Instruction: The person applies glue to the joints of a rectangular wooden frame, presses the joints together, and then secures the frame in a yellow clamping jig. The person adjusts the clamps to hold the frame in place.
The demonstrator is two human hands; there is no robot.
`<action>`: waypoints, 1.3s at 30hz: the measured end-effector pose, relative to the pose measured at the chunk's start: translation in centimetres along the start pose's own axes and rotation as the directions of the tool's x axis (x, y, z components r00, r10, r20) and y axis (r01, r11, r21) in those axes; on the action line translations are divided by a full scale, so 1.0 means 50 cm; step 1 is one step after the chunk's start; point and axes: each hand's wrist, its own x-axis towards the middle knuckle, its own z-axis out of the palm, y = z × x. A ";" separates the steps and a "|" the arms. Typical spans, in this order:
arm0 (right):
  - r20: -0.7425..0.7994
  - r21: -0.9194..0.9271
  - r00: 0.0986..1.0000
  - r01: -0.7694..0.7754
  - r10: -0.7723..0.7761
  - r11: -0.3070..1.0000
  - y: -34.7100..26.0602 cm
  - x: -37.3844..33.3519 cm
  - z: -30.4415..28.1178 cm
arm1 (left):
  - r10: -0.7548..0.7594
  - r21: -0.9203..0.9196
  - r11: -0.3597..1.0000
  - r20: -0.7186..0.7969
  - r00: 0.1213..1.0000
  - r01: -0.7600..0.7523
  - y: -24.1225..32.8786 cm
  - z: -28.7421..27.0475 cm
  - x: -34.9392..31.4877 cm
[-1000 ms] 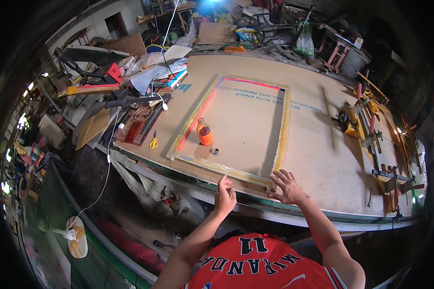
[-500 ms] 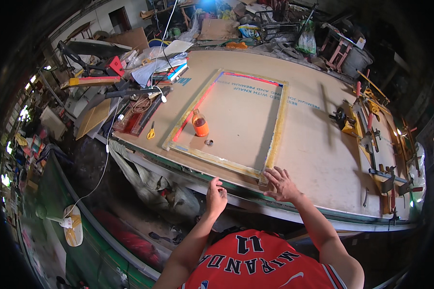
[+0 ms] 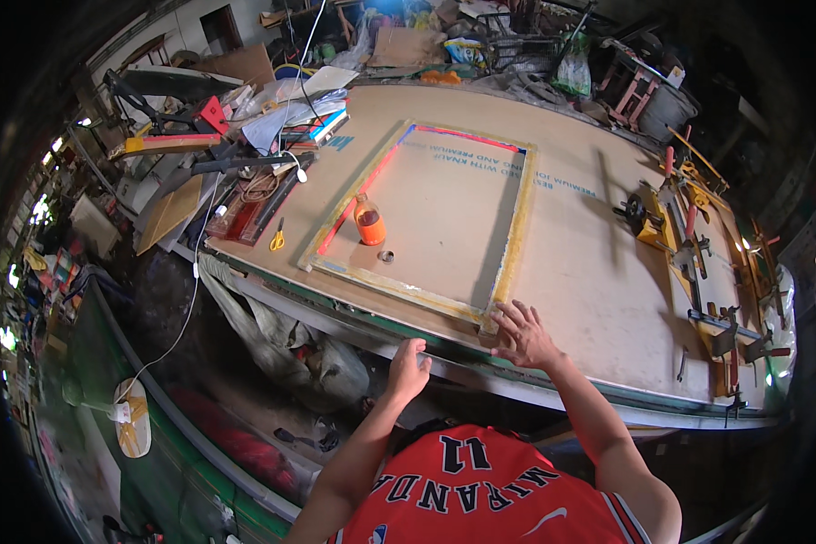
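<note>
Lying flat on the desk mid-picture, the taped rectangular frame looks light, stiff and best held by opposite rails, while the right hand has its grip spread wide at the lower-right corner, contact unclear, and the left hand, half-open, holds nothing visible

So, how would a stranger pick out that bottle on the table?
Find the big tan tabletop, then the rectangular frame lying on it, its near right corner by the person's right hand. Inside the frame, close to its left side, stands the bottle. Its bright orange lower half sets it apart, and it is much taller than the small round piece beside it.
</note>
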 end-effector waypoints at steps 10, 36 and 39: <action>0.005 -0.046 0.998 -0.059 0.059 0.997 0.005 -0.006 0.002 | -0.028 -0.004 1.000 0.041 0.999 0.029 -0.004 -0.014 0.005; 0.284 -0.175 0.956 -0.026 0.076 0.984 -0.005 0.066 -0.034 | -0.069 -0.003 0.998 0.054 0.996 0.069 -0.006 -0.025 0.010; 0.293 -0.120 0.956 0.047 -0.010 0.992 -0.009 0.063 -0.019 | -0.066 0.000 0.998 0.062 0.996 0.066 -0.004 -0.028 0.021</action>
